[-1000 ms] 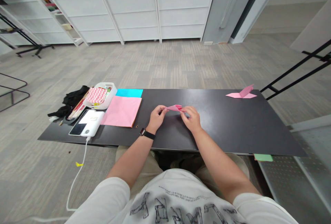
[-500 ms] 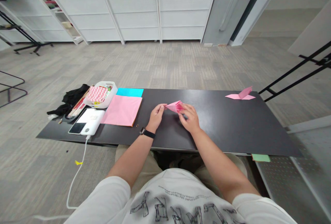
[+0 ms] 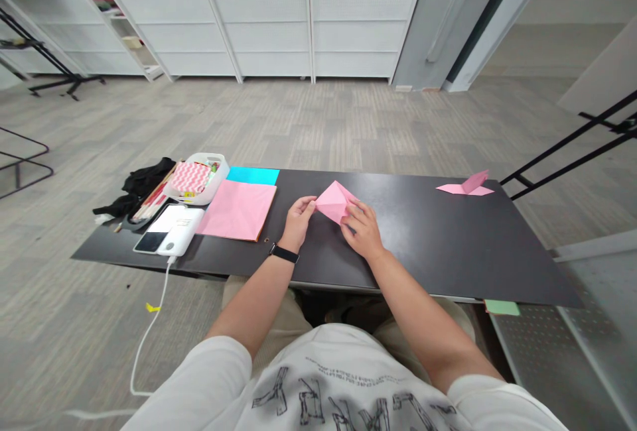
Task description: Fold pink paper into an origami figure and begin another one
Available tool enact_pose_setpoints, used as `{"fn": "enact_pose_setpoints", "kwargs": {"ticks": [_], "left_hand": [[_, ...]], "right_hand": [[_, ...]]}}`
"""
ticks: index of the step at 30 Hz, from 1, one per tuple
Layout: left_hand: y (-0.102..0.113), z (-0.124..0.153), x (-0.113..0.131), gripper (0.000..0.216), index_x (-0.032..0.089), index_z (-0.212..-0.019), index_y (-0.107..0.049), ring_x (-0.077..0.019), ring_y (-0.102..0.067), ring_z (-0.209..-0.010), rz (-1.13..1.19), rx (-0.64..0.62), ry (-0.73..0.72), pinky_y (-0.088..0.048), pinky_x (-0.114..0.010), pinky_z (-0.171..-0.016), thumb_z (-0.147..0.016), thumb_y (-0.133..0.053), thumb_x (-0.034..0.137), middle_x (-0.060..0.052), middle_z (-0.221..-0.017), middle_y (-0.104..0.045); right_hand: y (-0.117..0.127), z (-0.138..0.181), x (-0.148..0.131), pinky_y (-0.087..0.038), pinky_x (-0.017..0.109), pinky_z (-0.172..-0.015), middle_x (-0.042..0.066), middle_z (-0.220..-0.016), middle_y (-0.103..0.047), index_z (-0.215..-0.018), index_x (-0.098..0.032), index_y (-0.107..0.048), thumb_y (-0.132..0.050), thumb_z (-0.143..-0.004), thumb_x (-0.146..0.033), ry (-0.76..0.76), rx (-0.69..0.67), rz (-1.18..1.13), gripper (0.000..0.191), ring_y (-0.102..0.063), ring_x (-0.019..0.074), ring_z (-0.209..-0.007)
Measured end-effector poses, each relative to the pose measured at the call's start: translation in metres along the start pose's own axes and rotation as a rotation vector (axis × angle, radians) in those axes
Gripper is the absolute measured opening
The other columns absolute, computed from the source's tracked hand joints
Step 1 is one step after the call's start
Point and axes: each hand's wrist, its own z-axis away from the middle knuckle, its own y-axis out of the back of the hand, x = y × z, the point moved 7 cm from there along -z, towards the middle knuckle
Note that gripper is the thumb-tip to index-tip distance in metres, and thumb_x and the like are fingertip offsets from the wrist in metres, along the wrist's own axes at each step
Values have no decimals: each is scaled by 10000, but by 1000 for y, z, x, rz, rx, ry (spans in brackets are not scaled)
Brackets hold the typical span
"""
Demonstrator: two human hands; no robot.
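Note:
Between my hands is a piece of folded pink origami paper (image 3: 333, 201), spread into a diamond-like shape with creases across it. My left hand (image 3: 299, 221), with a black watch on the wrist, pinches its left corner between thumb and fingertips. On the other side, my right hand (image 3: 363, 228) grips the right part, its fingers covering that edge. The paper is held just above the dark table (image 3: 418, 245); whether its lower tip touches the surface I cannot tell.
A folded pink paper figure (image 3: 468, 187) lies at the table's far right. Left of my hands are pink sheets (image 3: 239, 211), a blue sheet (image 3: 253, 175), a white box (image 3: 219, 176), a white power bank (image 3: 182, 232) with a cable, a phone (image 3: 155, 235) and black cloth (image 3: 148, 177).
The pink paper has opened from a narrow, pointed form into a wider diamond facing me. Both hands keep hold of it at its sides and have shifted only slightly.

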Motion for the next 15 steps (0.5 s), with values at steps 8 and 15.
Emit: {"fn": "enact_pose_setpoints", "kwargs": {"ticks": [8, 15], "left_hand": [[14, -6, -5, 464, 196, -1104, -708, -171, -747, -979, 177, 90, 91, -597, -343, -952, -802, -893, 496, -79, -1115, -781], [18, -10, -5, 426, 218, -1099, -662, -173, -740, -964, 143, 19, 79, -601, -348, -903, -867, -811, 543, -56, -1071, -762]], "right_hand": [[17, 1, 11, -496, 575, -1135, 133, -1396, -646, -1230, -290, -712, -654, -958, -254, -135, 174, 19, 281, -604, 322, -1323], [27, 13, 62, -543, 501, -1034, 113, -1135, -747, -1158, -231, -700, -572, -1003, -321, -433, 337, -137, 220, -691, 280, -1101]]}}
